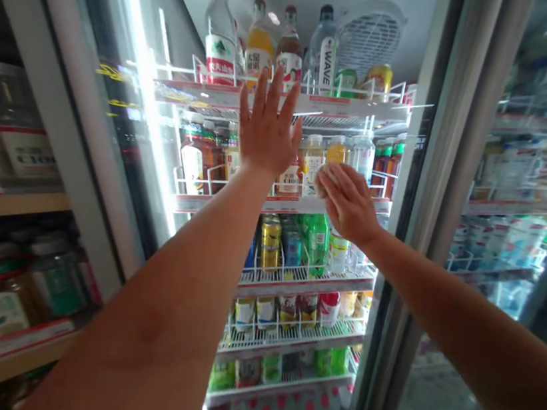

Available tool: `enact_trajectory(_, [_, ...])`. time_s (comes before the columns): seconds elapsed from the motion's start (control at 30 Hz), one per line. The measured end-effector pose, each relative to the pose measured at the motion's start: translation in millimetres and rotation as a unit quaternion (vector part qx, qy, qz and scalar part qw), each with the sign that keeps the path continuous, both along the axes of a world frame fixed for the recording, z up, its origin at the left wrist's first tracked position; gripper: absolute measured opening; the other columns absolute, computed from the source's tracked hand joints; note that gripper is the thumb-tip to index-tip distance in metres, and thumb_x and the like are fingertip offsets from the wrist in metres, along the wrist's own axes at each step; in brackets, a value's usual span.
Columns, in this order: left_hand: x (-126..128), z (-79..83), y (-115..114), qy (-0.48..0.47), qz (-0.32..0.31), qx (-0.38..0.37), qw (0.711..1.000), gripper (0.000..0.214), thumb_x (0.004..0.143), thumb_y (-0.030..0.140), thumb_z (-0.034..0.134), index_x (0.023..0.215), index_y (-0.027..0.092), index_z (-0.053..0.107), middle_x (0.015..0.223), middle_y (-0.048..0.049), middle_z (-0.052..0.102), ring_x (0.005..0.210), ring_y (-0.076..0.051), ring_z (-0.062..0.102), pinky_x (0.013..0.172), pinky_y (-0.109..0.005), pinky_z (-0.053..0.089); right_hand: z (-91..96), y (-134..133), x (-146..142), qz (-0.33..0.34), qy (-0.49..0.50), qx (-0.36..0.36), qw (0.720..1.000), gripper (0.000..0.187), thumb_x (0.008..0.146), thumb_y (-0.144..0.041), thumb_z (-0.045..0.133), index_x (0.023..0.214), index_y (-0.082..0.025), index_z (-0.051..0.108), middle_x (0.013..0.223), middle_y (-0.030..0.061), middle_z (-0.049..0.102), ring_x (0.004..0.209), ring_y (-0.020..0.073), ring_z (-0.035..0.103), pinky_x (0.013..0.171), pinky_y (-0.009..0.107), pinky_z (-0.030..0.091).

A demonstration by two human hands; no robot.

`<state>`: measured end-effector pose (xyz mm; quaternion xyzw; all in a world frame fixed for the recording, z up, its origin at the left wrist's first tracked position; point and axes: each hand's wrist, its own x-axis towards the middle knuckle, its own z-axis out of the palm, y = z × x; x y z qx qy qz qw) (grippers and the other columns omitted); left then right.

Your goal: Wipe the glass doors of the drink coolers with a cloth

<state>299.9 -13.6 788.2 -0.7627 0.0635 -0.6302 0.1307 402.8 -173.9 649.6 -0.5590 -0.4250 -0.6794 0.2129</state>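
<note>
My left hand [267,133] is raised with its fingers spread, palm toward the glass door [363,133] of a drinks fridge; it seems to lie flat on the pane. To its right and slightly lower, my right hand [353,205] presses a pale, folded cloth [326,177] against the glass, its fingers bent over it. Much of the cloth is hidden under the fingers. Behind the hands, bottles and cans fill the wire-fronted shelves, among them a clear bottle with a red cap [221,37] and a gold can [270,241].
A metal door frame [450,188] runs down the right side, with another stocked fridge section beyond it. At left stands an open shelf [6,203] holding several bottles. A bright light strip [143,80] runs along the fridge's left inside edge.
</note>
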Motion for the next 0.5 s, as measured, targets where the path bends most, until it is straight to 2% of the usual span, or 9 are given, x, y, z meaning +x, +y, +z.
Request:
enact_trajectory(0.07, [-1,-0.6,1,-0.001,-0.009,-0.007,1.000,0.066,0.094,0.041,0.039,0.157,0.027,0.029,0.166,0.0108,0.007,0.154,-0.015,-0.006,0.128,-0.044,-0.012,-0.5,1,2,-0.001,-0.012,-0.049,0.999,0.056,0.102,-0.020,0.044,0.154,-0.038,0.035,0.151,0.0000,0.050,0.144,0.0237,0.041,0.121,0.046,0.039])
enact_trajectory(0.13, [0,-0.7,2,0.001,-0.034,-0.018,0.999,0.064,0.093,0.046,0.036,0.156,0.034,0.030,0.163,0.0180,0.008,0.152,-0.009,-0.014,0.128,-0.038,-0.013,9.2,-4,6,0.000,-0.016,-0.055,0.998,0.052,0.103,-0.021,0.043,0.152,-0.039,0.040,0.149,-0.0018,0.052,0.144,0.0224,0.042,0.121,0.045,0.039])
enact_trajectory(0.23, [6,-0.2,4,-0.005,-0.049,-0.026,0.998,0.065,0.092,0.050,0.035,0.155,0.037,0.029,0.161,0.0242,0.006,0.146,-0.002,-0.026,0.126,-0.033,-0.019,24.2,-10,12,0.012,-0.007,0.031,0.999,0.048,0.104,-0.022,0.039,0.150,-0.038,0.044,0.148,-0.0011,0.052,0.143,0.0243,0.042,0.121,0.048,0.038])
enact_trajectory(0.33, [9,0.1,6,-0.011,-0.038,-0.011,0.999,0.066,0.093,0.047,0.035,0.156,0.033,0.027,0.161,0.0227,0.001,0.146,-0.001,-0.025,0.125,-0.032,-0.021,21.9,-8,13,0.016,0.002,0.090,0.996,0.047,0.105,-0.022,0.035,0.149,-0.033,0.047,0.149,0.0023,0.051,0.143,0.0254,0.042,0.121,0.049,0.039])
enact_trajectory(0.43, [7,-0.3,6,-0.016,-0.049,-0.008,0.999,0.066,0.092,0.044,0.037,0.156,0.031,0.030,0.163,0.0194,0.004,0.150,-0.005,-0.019,0.127,-0.037,-0.018,17.9,-9,13,0.006,-0.010,0.044,0.999,0.047,0.105,-0.023,0.036,0.148,-0.034,0.047,0.147,0.0022,0.053,0.143,0.0229,0.042,0.120,0.046,0.040])
enact_trajectory(0.5, [5,-0.5,6,-0.014,-0.058,-0.006,0.998,0.066,0.091,0.042,0.038,0.155,0.030,0.032,0.163,0.0166,0.006,0.152,-0.008,-0.014,0.128,-0.041,-0.015,29.2,-15,17,-0.011,-0.007,0.028,1.000,0.046,0.104,-0.023,0.037,0.147,-0.038,0.047,0.147,-0.0003,0.053,0.142,0.0221,0.043,0.119,0.048,0.040])
